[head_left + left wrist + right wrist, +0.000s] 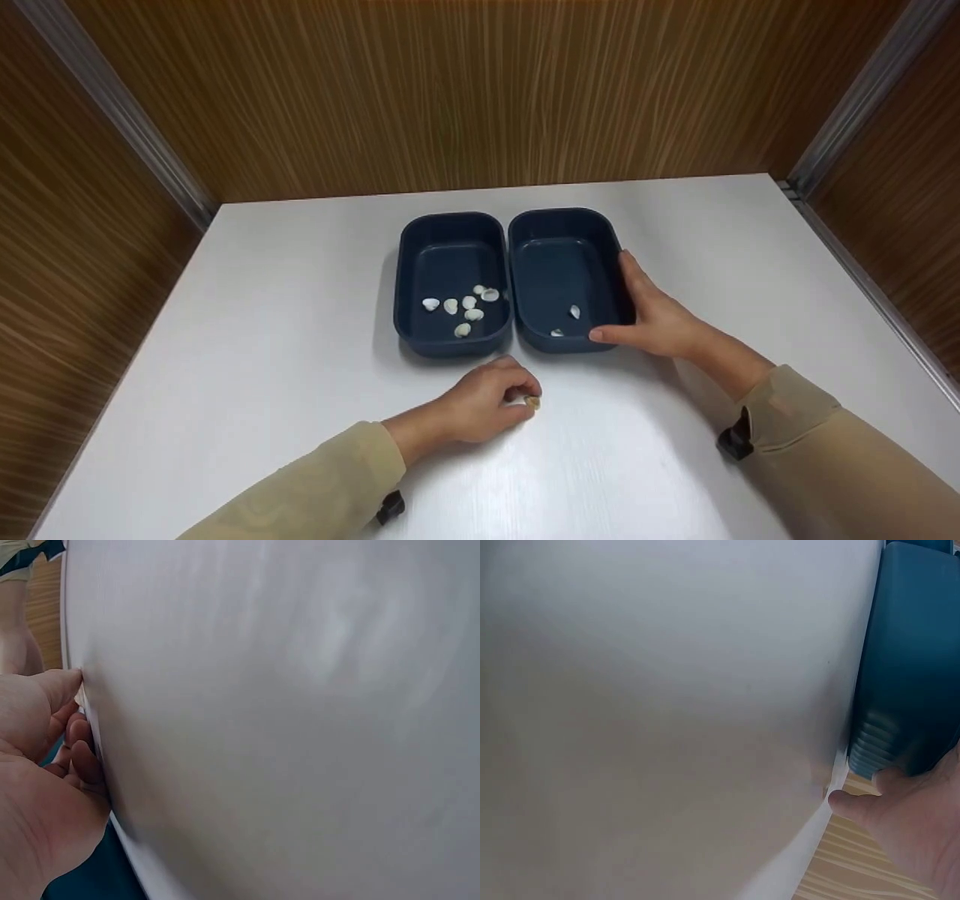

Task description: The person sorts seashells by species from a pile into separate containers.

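Near the front of two dark blue bins, my left hand pinches a small brownish shell between thumb and fingers, low at the white tabletop. The left wrist view shows the curled fingers of that hand, but the shell is mostly hidden there. My right hand rests against the right side and near corner of the right bin, its thumb and fingers spread. Inside that bin lie a pale shell and another shell. Several whitish shells lie in the left bin.
The two bins stand side by side on the white table. Behind them rises a brown wood-grain panel, with similar panels at left and right. Metal strips run along the corners.
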A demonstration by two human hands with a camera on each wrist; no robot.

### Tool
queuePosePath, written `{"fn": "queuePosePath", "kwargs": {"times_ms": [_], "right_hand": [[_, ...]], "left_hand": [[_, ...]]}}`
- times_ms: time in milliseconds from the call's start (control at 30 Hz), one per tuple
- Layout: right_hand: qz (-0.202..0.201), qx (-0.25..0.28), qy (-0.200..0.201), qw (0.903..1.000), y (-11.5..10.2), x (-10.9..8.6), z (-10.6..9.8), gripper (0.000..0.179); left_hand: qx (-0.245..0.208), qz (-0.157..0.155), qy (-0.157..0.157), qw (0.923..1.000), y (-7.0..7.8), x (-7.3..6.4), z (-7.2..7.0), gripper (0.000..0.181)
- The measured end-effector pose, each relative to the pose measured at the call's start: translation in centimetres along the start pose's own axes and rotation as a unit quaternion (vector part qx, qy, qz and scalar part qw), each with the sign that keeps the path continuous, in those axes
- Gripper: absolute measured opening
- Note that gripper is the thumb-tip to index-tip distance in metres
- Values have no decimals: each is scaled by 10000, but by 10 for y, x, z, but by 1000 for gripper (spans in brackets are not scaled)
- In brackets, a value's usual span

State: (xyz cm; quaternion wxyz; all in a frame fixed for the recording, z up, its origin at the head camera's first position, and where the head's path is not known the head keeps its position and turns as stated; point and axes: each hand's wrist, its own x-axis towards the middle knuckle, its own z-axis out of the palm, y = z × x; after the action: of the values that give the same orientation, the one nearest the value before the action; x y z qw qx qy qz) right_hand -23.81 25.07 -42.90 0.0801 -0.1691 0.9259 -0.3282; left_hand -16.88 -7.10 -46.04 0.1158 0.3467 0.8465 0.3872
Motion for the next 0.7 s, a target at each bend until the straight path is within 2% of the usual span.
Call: {"fn": "queuePosePath", "kwargs": {"times_ms": [700], "right_hand": [[31, 23, 16, 10000, -2, -1, 1, 134]], "left_hand": [[-23, 43, 108, 9999, 1, 0, 3, 6]]}}
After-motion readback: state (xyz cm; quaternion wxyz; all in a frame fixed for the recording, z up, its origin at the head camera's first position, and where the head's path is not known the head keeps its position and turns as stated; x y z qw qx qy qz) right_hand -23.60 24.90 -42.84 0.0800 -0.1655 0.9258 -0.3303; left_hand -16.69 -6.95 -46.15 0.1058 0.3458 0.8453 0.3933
